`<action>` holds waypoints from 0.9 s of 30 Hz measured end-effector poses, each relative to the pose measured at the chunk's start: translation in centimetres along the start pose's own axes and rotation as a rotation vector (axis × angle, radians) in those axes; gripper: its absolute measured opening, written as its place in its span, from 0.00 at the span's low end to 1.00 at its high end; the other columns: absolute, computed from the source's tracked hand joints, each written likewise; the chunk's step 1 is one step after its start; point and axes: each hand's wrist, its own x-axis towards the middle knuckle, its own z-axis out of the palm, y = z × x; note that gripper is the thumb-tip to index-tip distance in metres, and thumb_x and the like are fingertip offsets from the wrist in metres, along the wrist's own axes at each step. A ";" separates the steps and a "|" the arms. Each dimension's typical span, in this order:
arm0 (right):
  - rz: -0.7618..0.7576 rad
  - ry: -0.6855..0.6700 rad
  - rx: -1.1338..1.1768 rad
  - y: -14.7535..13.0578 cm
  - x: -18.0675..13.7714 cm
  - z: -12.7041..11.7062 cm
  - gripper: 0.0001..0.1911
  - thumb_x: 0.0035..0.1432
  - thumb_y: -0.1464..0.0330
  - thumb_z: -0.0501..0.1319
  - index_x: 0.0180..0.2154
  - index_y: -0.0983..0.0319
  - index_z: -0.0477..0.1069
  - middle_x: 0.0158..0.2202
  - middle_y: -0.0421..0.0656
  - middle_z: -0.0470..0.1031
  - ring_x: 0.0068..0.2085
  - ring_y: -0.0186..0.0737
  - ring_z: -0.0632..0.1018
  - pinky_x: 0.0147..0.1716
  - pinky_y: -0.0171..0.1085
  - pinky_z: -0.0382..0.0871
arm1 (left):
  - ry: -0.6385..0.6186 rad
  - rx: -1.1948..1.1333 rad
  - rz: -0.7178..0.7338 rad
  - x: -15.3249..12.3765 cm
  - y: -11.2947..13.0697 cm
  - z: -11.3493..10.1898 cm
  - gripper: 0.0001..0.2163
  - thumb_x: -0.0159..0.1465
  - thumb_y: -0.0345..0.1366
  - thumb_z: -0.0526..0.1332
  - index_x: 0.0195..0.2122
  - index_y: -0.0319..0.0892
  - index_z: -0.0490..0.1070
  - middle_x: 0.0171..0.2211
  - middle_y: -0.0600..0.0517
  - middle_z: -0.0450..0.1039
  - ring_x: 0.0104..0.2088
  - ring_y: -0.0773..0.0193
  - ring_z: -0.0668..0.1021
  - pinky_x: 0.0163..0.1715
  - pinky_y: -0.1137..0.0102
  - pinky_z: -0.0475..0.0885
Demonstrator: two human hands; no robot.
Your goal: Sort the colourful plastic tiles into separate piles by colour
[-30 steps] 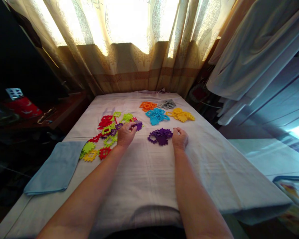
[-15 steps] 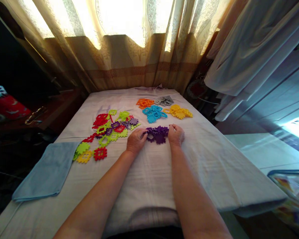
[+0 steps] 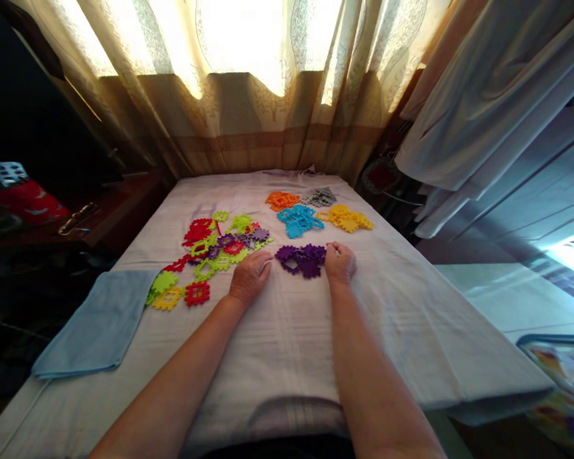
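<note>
A heap of purple plastic puzzle pieces (image 3: 301, 259) lies on the white sheet (image 3: 287, 331) between my hands. My left hand (image 3: 250, 275) rests flat on the sheet just left of that heap, fingers stretched toward it, with nothing in them. Curled fingers of my right hand (image 3: 339, 262) touch the heap's right edge; whether they hold a piece is hidden. A mixed scatter of red, green, purple and yellow pieces (image 3: 210, 248) spreads out left of my left hand.
Sorted heaps lie further back: orange (image 3: 282, 200), grey (image 3: 319, 197), blue (image 3: 298, 220) and yellow (image 3: 347, 218). A folded blue cloth (image 3: 98, 324) covers the sheet's left edge. Curtains hang behind, and a dark side table (image 3: 76, 223) stands at the left.
My left hand took a purple piece from the mixed scatter, brought it right to the purple heap, then drew back a little to the left, empty. My right hand stayed by the heap.
</note>
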 end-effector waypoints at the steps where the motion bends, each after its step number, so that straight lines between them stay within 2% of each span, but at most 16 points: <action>1: 0.002 0.000 -0.003 0.0 0.0 0.0 0.14 0.55 0.64 0.55 0.32 0.61 0.78 0.36 0.47 0.80 0.43 0.45 0.76 0.48 0.41 0.67 | -0.008 0.042 -0.010 -0.2 -0.6 -0.8 0.11 0.64 0.33 0.57 0.44 0.46 0.77 0.47 0.48 0.79 0.49 0.59 0.78 0.54 0.61 0.73; 6: 0.002 -0.032 -0.015 0.0 0.1 0.0 0.14 0.56 0.64 0.55 0.32 0.61 0.78 0.38 0.48 0.80 0.44 0.45 0.76 0.49 0.41 0.66 | -0.029 0.235 -0.155 -0.7 -3.5 -5.0 0.13 0.64 0.34 0.54 0.46 0.44 0.76 0.48 0.48 0.78 0.49 0.58 0.78 0.55 0.62 0.71; 12: -0.019 -0.050 -0.021 0.0 0.0 -0.1 0.14 0.55 0.64 0.55 0.33 0.62 0.78 0.36 0.49 0.79 0.42 0.46 0.75 0.46 0.42 0.66 | -0.179 0.411 -0.287 -1.1 -6.1 -8.9 0.15 0.64 0.36 0.52 0.48 0.44 0.75 0.51 0.49 0.77 0.49 0.57 0.78 0.53 0.64 0.71; 15: -0.023 -0.033 -0.028 0.0 -0.1 0.0 0.14 0.55 0.64 0.55 0.32 0.61 0.79 0.35 0.48 0.79 0.41 0.46 0.75 0.45 0.41 0.66 | -0.199 0.452 -0.296 -1.3 -7.3 -9.9 0.16 0.65 0.35 0.51 0.48 0.43 0.76 0.50 0.48 0.78 0.49 0.57 0.78 0.54 0.64 0.70; 22: -0.023 -0.041 -0.040 0.0 -0.2 -0.1 0.14 0.55 0.64 0.55 0.32 0.61 0.79 0.35 0.48 0.80 0.40 0.45 0.75 0.44 0.40 0.66 | -0.156 0.452 -0.370 -1.9 -9.9 -11.5 0.18 0.63 0.30 0.50 0.49 0.43 0.75 0.55 0.48 0.75 0.55 0.58 0.75 0.58 0.65 0.67; 27: -0.017 -0.057 -0.033 -0.2 -0.2 -0.2 0.14 0.55 0.64 0.55 0.32 0.61 0.78 0.36 0.48 0.80 0.41 0.44 0.75 0.45 0.40 0.66 | -0.212 0.502 -0.389 -2.3 -10.4 -11.8 0.18 0.64 0.33 0.51 0.51 0.42 0.74 0.55 0.46 0.74 0.55 0.55 0.75 0.58 0.63 0.67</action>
